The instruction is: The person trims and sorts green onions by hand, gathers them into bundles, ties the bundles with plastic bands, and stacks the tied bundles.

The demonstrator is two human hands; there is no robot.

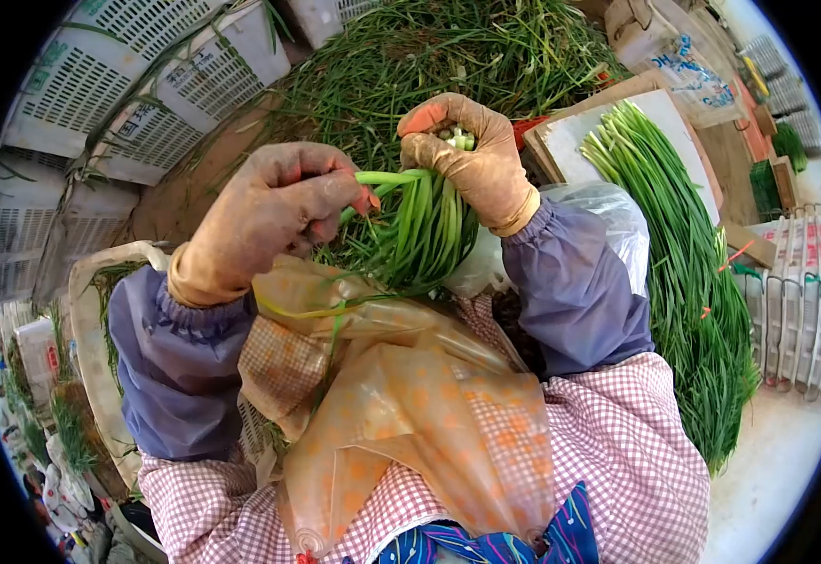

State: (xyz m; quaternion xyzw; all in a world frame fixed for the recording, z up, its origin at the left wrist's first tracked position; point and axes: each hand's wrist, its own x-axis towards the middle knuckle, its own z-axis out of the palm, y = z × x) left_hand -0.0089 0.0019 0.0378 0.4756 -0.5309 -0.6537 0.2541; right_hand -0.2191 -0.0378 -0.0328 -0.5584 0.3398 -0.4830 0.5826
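Both of my hands wear worn tan gloves. My right hand [467, 155] is closed around the pale stem ends of a small bunch of green stalks [425, 226], whose leaves hang down below it. To the left, my left hand [274, 211] pinches one or more green stalks [382, 178] stretched across toward the bunch. The fingertips of the glove are torn, with skin showing. Beneath the hands lies a translucent orange-patterned plastic apron [410, 385] over checked clothing.
A heap of loose green leaves [448, 56] lies ahead. White perforated crates [222, 70] stand at the upper left. A large pile of long green stalks [674, 254] rests on the right, beside a white board [570, 146] and a clear plastic bag [613, 211].
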